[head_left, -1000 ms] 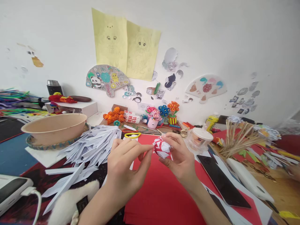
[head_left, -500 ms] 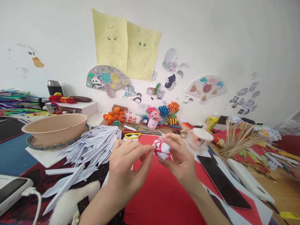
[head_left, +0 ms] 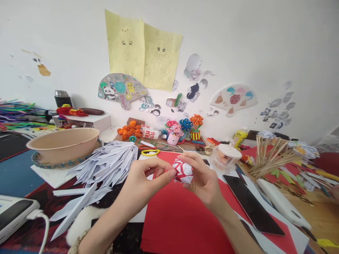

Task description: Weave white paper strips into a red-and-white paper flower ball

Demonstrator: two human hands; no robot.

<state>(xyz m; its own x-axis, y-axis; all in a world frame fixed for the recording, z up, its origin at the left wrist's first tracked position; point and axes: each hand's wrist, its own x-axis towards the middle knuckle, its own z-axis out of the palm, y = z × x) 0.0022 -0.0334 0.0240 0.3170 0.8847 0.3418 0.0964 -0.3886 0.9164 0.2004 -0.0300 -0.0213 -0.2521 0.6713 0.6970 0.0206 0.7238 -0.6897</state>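
Observation:
A small ball of folded red and white paper (head_left: pixel 183 171) is held up between my two hands, over a stack of red paper (head_left: pixel 182 218). My right hand (head_left: pixel 202 176) curls its fingers and thumb around the ball's right side. At the ball's left side, my left hand (head_left: pixel 152 176) presses thumb and fingertips together against its edge. Left of my hands lies a heap of folded white paper strips (head_left: pixel 106 162). Yellow-handled scissors (head_left: pixel 150 152) rest just beyond my left hand.
A beige basin (head_left: pixel 63 144) stands at the left, a charger with a cable (head_left: pixel 21 218) nearer. On the right lie a black phone (head_left: pixel 254 204), a white case (head_left: pixel 283 203) and wooden sticks (head_left: pixel 272 160). Paper flowers in pots (head_left: pixel 174 135) line the back by the wall.
My left hand has rolled over, its wrist lower, and its thumb now lies on the ball's left side. The ball has turned slightly in my right fingers.

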